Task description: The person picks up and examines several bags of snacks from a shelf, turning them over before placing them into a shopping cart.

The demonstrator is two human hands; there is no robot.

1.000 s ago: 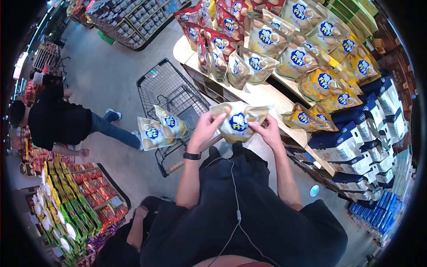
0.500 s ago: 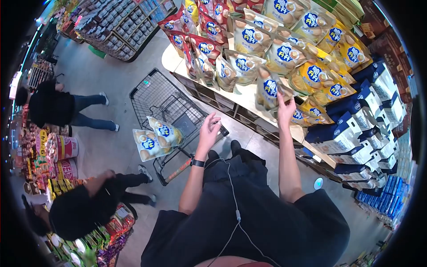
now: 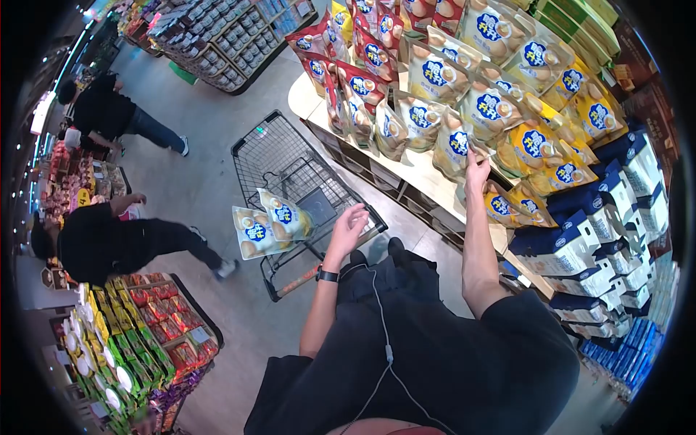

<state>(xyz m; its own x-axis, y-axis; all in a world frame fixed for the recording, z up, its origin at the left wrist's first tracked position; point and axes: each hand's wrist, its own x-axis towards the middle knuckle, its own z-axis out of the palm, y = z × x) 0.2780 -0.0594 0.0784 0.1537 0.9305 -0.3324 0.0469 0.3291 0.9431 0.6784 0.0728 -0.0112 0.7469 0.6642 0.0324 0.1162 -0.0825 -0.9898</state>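
My right hand [image 3: 477, 168] is closed on the edge of a beige snack bag with a blue label [image 3: 453, 145], which stands at the front of the wooden display shelf [image 3: 428, 170] among similar bags. My left hand [image 3: 349, 226], with a black band on its wrist, hangs over the handle side of the shopping cart [image 3: 290, 159] with fingers apart and nothing in it. Two bags [image 3: 255, 232] of the same kind hang at the cart's near left part.
Red bags [image 3: 362, 83] stand on the shelf's left, yellow bags [image 3: 533, 141] and blue-white cartons [image 3: 573, 250] on its right. Two people in dark clothes [image 3: 105, 109] [image 3: 145, 243] are at the left, by snack displays [image 3: 145, 319]. Stacked jars [image 3: 217, 43] stand at the back.
The bag in my right hand has moved back and now stands in the front row on the shelf. The person nearer me at the left has walked further up the aisle.
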